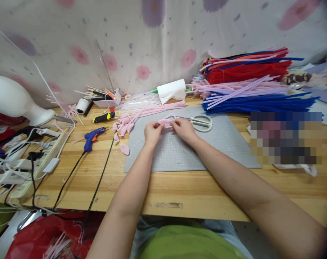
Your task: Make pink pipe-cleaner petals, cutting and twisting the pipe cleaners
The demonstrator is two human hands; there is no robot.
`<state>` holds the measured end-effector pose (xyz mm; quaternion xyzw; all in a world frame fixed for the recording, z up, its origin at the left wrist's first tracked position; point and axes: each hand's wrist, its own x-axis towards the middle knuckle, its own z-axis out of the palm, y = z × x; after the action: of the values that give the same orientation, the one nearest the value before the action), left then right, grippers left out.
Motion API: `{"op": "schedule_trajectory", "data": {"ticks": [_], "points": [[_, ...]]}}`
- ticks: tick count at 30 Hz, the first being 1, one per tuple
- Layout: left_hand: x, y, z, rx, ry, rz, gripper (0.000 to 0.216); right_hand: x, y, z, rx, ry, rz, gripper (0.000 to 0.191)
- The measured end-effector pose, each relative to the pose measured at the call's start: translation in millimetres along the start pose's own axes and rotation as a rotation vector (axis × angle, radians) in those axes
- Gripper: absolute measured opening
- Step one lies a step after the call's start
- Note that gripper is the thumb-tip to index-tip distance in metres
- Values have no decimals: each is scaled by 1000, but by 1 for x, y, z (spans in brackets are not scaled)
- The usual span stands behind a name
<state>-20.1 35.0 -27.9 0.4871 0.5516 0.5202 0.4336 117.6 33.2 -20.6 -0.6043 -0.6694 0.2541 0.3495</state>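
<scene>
Both my hands meet over the far part of a grey cutting mat [179, 151]. My left hand [152, 132] and my right hand [184, 128] pinch a pink pipe cleaner [166, 121] between them; it is bent into a small loop shape. Several finished pink petal shapes [123, 126] lie at the mat's left edge, one more [125, 149] a little nearer. White-handled scissors [200, 122] rest on the mat just right of my right hand.
A blue glue gun [92, 137] and a yellow-black utility knife [104, 117] lie left of the mat. Power strips and cables [31, 158] crowd the left edge. Stacks of pink, blue and red pipe cleaners [250, 86] fill the back right. A white foam head stand [14, 100] sits far left.
</scene>
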Motion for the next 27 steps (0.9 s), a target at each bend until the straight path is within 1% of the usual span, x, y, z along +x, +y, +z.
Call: {"op": "schedule_trajectory", "data": {"ticks": [4, 7, 12, 15, 19, 24, 27], "points": [[-4, 6, 4, -85, -17, -119, 12, -2, -2, -1, -107, 96, -48, 25], [-9, 13, 6, -179, -24, -183, 12, -2, -2, -1, -143, 144, -78, 23], [-15, 19, 10, -230, -28, -197, 13, -3, -2, -1, -91, 175, -97, 23], [-15, 19, 13, -259, 11, -182, 15, -5, -3, 1, -53, 152, -127, 24], [-14, 18, 14, -339, 21, -170, 13, -7, -6, 6, -17, 81, -179, 20], [-13, 15, 12, -246, 70, -107, 12, -9, -7, 7, 54, -25, -173, 24], [-12, 13, 13, -212, 75, -128, 13, -9, -6, 7, 80, -31, -140, 19]]}}
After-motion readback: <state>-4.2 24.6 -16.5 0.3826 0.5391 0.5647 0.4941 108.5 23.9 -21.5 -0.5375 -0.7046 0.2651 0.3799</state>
